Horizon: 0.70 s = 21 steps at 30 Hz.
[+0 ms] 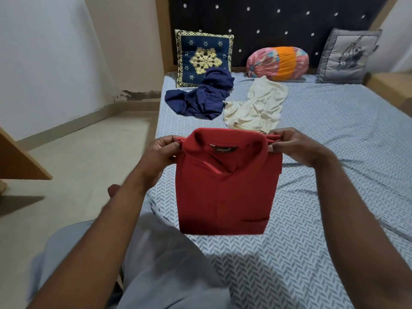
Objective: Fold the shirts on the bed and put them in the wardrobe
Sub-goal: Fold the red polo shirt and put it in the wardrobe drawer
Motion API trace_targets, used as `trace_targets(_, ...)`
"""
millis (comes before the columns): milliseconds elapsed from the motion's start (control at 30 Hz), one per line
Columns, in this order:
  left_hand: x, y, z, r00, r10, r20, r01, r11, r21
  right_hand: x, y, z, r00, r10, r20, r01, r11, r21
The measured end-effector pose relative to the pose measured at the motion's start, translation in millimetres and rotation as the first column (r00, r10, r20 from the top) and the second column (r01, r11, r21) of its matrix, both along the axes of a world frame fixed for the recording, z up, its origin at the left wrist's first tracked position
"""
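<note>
A red polo shirt, folded into a narrow panel with its collar up, hangs in the air above the bed. My left hand pinches its left shoulder and my right hand pinches its right shoulder. Farther up the bed lie a crumpled navy shirt and, to its right, a crumpled cream shirt. No wardrobe is in view.
A blue embroidered cushion, a pink-and-orange bolster and a grey cushion lean on the dark headboard. Bare floor lies left of the bed. A wooden panel juts in at far left. My knee is below.
</note>
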State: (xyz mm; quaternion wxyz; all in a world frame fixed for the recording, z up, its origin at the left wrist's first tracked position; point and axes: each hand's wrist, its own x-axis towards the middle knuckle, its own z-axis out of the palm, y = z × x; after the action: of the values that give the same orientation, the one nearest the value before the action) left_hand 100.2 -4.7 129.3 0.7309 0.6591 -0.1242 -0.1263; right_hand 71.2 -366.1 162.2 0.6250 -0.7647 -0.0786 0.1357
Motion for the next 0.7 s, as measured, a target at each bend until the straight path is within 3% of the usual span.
trace_targets(133,37.4,-19.6,-38.7,0.978,0.103,-0.18,-0.086,0.991,0.1,26.6,0.9,-45.1,0.968,-0.228,-0.108,0.216,0.97,-0.113)
trace_targets(200,58.8,-27.5,-72.5,0.956,0.227,-0.183,-0.154,0.926,0.346,38.7,6.0,-78.3,0.891,-0.439,-0.117,0.409,0.887,-0.213)
trace_targets(267,61.9,-31.1,-106.9,0.951,0.246,-0.186,-0.081,0.78,0.62,42.0,11.8,-114.0,0.801,-0.592,-0.089,0.509,0.751,-0.42)
trace_targets(333,48.3,-33.7,-139.2,0.955,0.202,-0.218,0.047,0.621,0.782,32.8,21.0,-150.1,0.784,-0.58,-0.222,0.426,0.763,-0.486)
trace_targets(400,24.6,-39.2,-157.1,0.98,0.11,-0.165,0.097,0.463,0.881,13.5,35.1,-174.9,0.806,-0.438,-0.399,0.205,0.838,-0.507)
trace_targets(467,8.0,-44.5,-166.8,0.993,0.015,-0.115,0.103,0.36,0.927,-0.7,43.7,-190.3,0.832,-0.332,-0.444,0.014,0.814,-0.581)
trace_targets(600,-4.0,-43.6,-165.2,0.976,-0.005,-0.216,0.21,0.258,0.943,5.2,45.2,-193.3,0.844,-0.309,-0.439,-0.069,0.748,-0.66)
trace_targets(700,-4.9,-41.0,-160.2,0.965,-0.054,-0.256,0.26,0.095,0.961,21.3,41.4,-194.2,0.844,-0.388,-0.369,0.036,0.728,-0.685)
